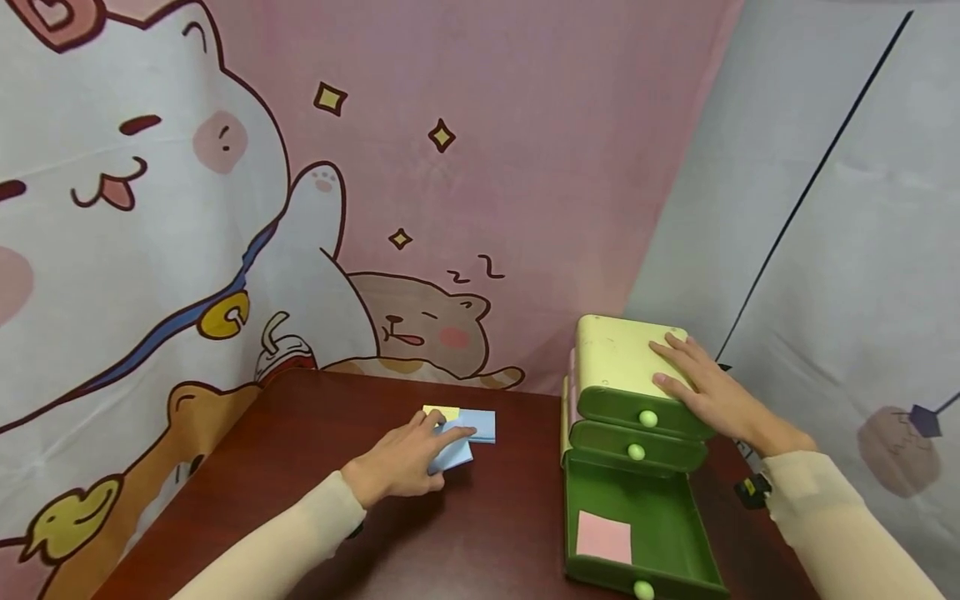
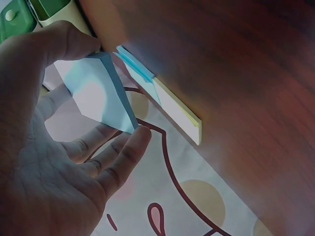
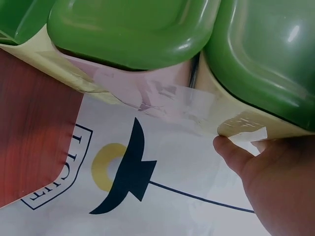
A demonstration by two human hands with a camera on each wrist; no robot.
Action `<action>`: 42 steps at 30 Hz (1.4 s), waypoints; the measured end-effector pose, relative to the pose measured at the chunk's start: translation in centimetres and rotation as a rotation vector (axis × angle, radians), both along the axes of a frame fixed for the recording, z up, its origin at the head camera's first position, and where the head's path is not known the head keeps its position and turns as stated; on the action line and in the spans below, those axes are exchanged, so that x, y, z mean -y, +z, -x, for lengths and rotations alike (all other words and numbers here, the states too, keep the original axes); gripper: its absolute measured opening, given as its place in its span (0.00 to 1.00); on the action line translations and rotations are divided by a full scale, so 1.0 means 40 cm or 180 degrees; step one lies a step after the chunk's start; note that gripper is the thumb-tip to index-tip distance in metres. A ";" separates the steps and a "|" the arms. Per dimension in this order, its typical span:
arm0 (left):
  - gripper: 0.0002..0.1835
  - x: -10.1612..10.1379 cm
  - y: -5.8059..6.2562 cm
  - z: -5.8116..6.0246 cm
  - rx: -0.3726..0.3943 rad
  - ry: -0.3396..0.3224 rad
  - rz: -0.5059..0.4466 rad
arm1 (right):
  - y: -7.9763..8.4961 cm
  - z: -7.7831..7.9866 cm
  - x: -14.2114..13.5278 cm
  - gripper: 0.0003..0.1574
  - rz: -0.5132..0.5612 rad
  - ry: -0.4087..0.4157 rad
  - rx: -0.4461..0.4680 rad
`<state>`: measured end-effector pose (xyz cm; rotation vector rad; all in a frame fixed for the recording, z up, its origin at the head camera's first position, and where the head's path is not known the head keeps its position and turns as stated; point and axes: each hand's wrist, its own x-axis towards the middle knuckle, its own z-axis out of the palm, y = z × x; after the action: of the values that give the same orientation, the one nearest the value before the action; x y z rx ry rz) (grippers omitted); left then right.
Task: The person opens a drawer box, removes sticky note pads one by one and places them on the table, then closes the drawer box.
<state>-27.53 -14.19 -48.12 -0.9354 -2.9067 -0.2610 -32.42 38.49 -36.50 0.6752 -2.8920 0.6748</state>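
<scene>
My left hand (image 1: 405, 458) pinches a light blue sticky note pad (image 2: 91, 93) between thumb and fingers, tilted over the table. Just beyond it, near the table's back edge, lie a second blue pad (image 1: 483, 423) and a yellow pad (image 1: 442, 411), side by side. To the right stands a small three-drawer unit (image 1: 622, 350) with a pale yellow top and green drawers. My right hand (image 1: 716, 400) rests on the right side of its top, fingers spread. The bottom drawer (image 1: 660, 500) is pulled out, and a pink sticky note (image 1: 603, 537) lies inside at its front left.
Round light green knobs (image 1: 643, 590) stick out from the drawer fronts. The upper two drawers are nearly pushed in. A cartoon-printed cloth (image 1: 525, 208) hangs behind the dark red-brown table (image 1: 502, 533), and a pale grey one (image 1: 847, 317) hangs at the right.
</scene>
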 end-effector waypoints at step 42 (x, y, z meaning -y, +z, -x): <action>0.46 0.066 -0.031 0.039 0.0175 -0.0154 0.0251 | -0.016 0.009 -0.002 0.46 0.0024 0.0040 -0.0022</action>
<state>-29.09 -16.82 -49.34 -1.0273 -2.9671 -0.1790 -32.78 38.59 -37.14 0.6941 -2.8799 0.6834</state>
